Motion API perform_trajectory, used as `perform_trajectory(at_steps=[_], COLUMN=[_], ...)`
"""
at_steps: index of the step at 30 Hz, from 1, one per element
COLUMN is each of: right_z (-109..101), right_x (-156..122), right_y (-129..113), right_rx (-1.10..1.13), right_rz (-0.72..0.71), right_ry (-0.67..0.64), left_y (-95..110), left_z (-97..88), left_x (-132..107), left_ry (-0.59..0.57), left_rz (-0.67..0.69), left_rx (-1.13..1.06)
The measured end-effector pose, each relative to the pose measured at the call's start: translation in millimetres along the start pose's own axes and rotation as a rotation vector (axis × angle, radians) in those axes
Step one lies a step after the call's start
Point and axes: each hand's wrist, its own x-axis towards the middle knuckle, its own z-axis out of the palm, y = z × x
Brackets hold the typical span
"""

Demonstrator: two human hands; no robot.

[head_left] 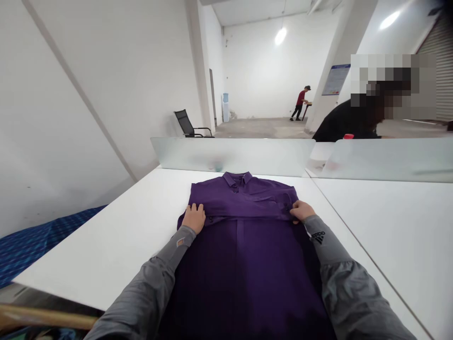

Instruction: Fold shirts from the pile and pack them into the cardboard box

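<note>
Purple shirt point(269, 264) lies front up on the white table point(134, 226), its body running toward the wearer and its collar point(230, 181) at the far end, near the frosted glass divider point(233, 152). Both sleeves point(244, 205) are laid sideways across the chest, making a band below the collar, while the front strip of the shirt runs down the middle beneath it. At the left end of this band, the left hand point(194, 218) rests with its fingers laid over the cloth; its thumb is not clear, so I cannot tell whether it grips. At the right end, the right hand point(301, 210) has its fingers curled in and pinches the edge of the purple cloth. Grey cuffs point(332, 245) cover both forearms. Beyond the divider stand a black chair point(184, 123) and a water dispenser point(225, 107); a person in black point(339, 122) leans at the right, and another in red point(300, 98) stands farther back.
</note>
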Motion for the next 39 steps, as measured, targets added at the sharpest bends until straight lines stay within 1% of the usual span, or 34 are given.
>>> perform_trajectory(at_steps=[2, 4, 5, 6, 8, 10, 12, 14, 16, 18, 20, 22, 23, 25, 27, 30, 31, 32, 33, 35, 37, 39], right_z=[-4.1, 1.1, 7.2, 15.0, 33.0, 49.7, 61.6, 68.1, 70.5, 70.6, 70.0, 69.1, 68.7, 67.8, 67.3, 70.1, 72.3, 75.1, 78.4, 84.7, 89.1, 90.5], right_x=[-4.1, -7.6, -7.8, -6.5, -0.3, 7.8, 13.1, 13.1, 9.6, 6.8, 7.6, 11.5, 13.6, 15.9, 13.8, 4.6, 1.5, -1.0, -2.7, -3.4, -2.2, -2.3], right_y=[-7.0, -14.7, -18.2, -21.3, -25.3, -25.8, -22.9, -18.0, -13.5, -11.0, -10.4, -10.4, -10.2, -9.8, -9.8, -10.2, -9.9, -9.1, -7.9, -4.7, -2.4, -2.7], right_rx=[-0.2, -0.486, -0.633, -0.748, -0.859, -0.904, -0.937, -0.967, -0.981, -0.982, -0.961, -0.925, -0.912, -0.907, -0.918, -0.899, -0.9, -0.912, -0.933, -0.974, -0.992, -0.99], right_rz=[-0.099, -0.286, -0.388, -0.474, -0.565, -0.582, -0.571, -0.555, -0.536, -0.522, -0.524, -0.564, -0.591, -0.635, -0.641, -0.699, -0.73, -0.746, -0.74, -0.673, -0.619, -0.617], right_ry=[0.12, 0.213, 0.218, 0.196, 0.116, 0.069, 0.058, 0.077, 0.127, 0.177, 0.242, 0.295, 0.301, 0.265, 0.242, 0.287, 0.263, 0.202, 0.117, -0.041, -0.105, -0.109], left_y=[-6.4, -13.8, -17.0, -19.2, -20.8, -19.7, -18.3, -18.4, -19.9, -21.7, -23.2, -24.0, -24.1, -23.1, -21.0, -17.3, -16.3, -15.3, -14.1, -10.0, -2.1, 9.5], left_z=[-6.5, -14.9, -19.1, -22.5, -25.6, -21.5, -11.0, 2.6, 14.7, 22.2, 24.8, 24.2, 23.4, 22.5, 23.3, 26.0, 26.2, 25.7, 24.3, 18.6, 10.6, 3.3], left_x=[10.6, 27.8, 38.1, 49.0, 69.9, 85.7, 93.9, 95.6, 94.1, 92.6, 92.7, 93.6, 93.8, 92.9, 90.5, 86.8, 86.2, 85.9, 85.7, 83.9, 77.9, 65.8], left_ry=[-0.044, -0.073, -0.071, -0.058, -0.011, 0.028, 0.042, 0.045, 0.052, 0.068, 0.089, 0.101, 0.1, 0.086, 0.058, 0.009, -0.004, -0.013, -0.018, -0.014, 0.001, 0.013], left_rz=[-0.039, -0.084, -0.098, -0.101, -0.081, -0.068, -0.088, -0.127, -0.165, -0.203, -0.244, -0.267, -0.265, -0.238, -0.206, -0.181, -0.176, -0.174, -0.175, -0.183, -0.183, -0.149], left_rx=[-0.017, -0.036, -0.047, -0.059, -0.094, -0.136, -0.175, -0.207, -0.233, -0.249, -0.249, -0.244, -0.243, -0.244, -0.247, -0.243, -0.239, -0.234, -0.23, -0.219, -0.213, -0.22])
